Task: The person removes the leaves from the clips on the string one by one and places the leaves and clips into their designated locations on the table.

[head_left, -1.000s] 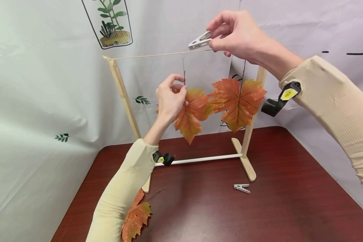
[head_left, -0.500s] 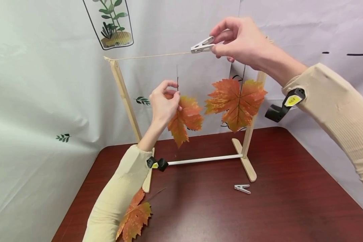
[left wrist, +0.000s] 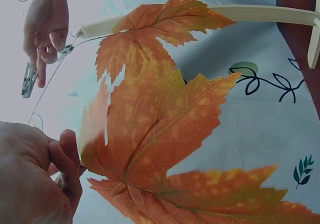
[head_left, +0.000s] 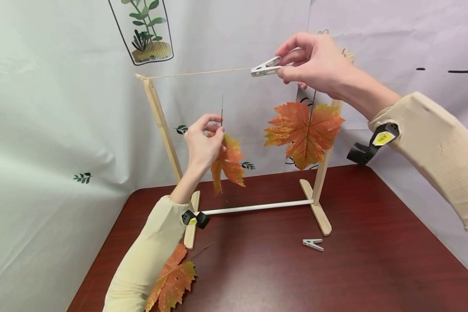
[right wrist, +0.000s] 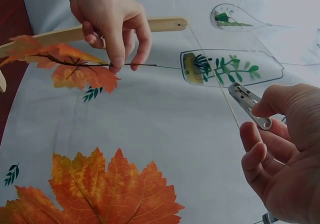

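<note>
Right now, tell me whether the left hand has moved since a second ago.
Yes. In the head view, the left hand has moved down and leftward, farther below the string and closer to the stand's left post.

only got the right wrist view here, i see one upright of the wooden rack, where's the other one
Observer: At the right side of the head view: the second upright stands behind the hanging leaf, which covers part of it.
Operator: anything lying loose near it
Observer: Yes, a white clothespin lies on the table, close to that upright's foot.
Operator: and over on the left, anything down there
Observer: Another leaf lies on the table beside the left sleeve, with its lower part running out of the head view.
</note>
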Available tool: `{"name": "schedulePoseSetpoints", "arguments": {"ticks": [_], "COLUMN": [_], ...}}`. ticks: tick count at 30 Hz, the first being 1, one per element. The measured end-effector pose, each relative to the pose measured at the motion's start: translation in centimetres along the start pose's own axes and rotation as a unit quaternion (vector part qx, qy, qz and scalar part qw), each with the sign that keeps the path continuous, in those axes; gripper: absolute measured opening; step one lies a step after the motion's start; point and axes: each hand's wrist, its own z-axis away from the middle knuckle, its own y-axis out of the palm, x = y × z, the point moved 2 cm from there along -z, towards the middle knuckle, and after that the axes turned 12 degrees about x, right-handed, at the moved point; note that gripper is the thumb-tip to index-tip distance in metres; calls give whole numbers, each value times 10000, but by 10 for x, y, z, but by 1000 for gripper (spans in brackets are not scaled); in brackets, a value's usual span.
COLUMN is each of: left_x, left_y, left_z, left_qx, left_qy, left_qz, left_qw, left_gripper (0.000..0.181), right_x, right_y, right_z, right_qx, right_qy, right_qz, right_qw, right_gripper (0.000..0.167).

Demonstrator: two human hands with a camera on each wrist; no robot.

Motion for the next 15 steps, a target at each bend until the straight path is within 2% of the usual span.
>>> {"name": "schedulePoseSetpoints", "arguments": {"ticks": [8,15], "left_x": [6,7], "left_y": [-6,-13], "left_z": [7,15], "left_qx": [-44,11], "left_qy": [88,106], "left_qz": [-144,-278], "left_qw": [9998,9996], "left_gripper": [16,18], "right_x": [-5,-9], "right_y": [0,2], "right_z": [5,11], "right_qx": [41,47], "right_qy": [55,58], "right_qz": [-115,-424], "right_qw": [9999,9991], "right_gripper": [27,27]}}
